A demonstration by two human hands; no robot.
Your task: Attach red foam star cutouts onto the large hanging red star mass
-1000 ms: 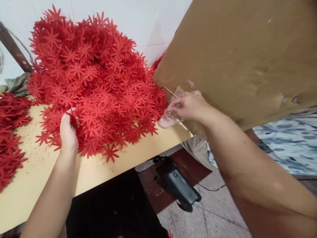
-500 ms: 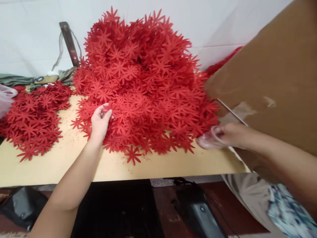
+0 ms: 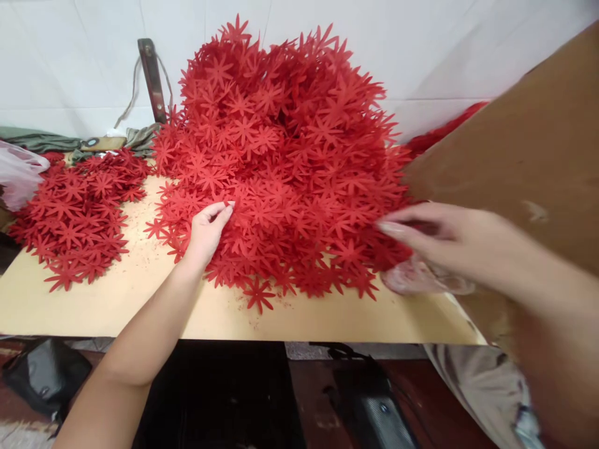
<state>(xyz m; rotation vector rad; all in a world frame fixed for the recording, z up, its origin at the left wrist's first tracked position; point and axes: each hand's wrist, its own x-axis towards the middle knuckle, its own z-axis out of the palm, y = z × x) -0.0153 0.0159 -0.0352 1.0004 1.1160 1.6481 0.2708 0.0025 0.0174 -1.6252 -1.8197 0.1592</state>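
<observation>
Left hand: It sits at the front left of the big pile (image 3: pixel 285 162). On the left hand (image 3: pixel 208 231), thumb and finger are pinched at the tips, and a bit of red shows there, so it looks like they nip a flower (image 3: pixel 229 203). A flower is thin, so a tip pinch is likely a good way to get just one.
Right hand: The right hand (image 3: pixel 449 240) is in the air by the right end of the big pile, above the cup (image 3: pixel 406 278). It is blurry, so I cannot tell if it holds a thing.
Big pile: It is on the table (image 3: pixel 327 322), between the two hands. It is tall at the back, where the wall (image 3: pixel 421 37) may help prop it up.
Small pile: The small pile (image 3: pixel 79 218) is on the left, with bare table between it and the big pile. That gap may be there so they do not mix.
Cup: It is clear and looks tipped on its side at the right end of the table, maybe so it is near the right hand.
Board: The brown board (image 3: pixel 556 137) stands at the right end. It may stop the red bits from sliding off.
Loose flower: One loose flower (image 3: pixel 259 295) lies at the front edge of the big pile.
</observation>
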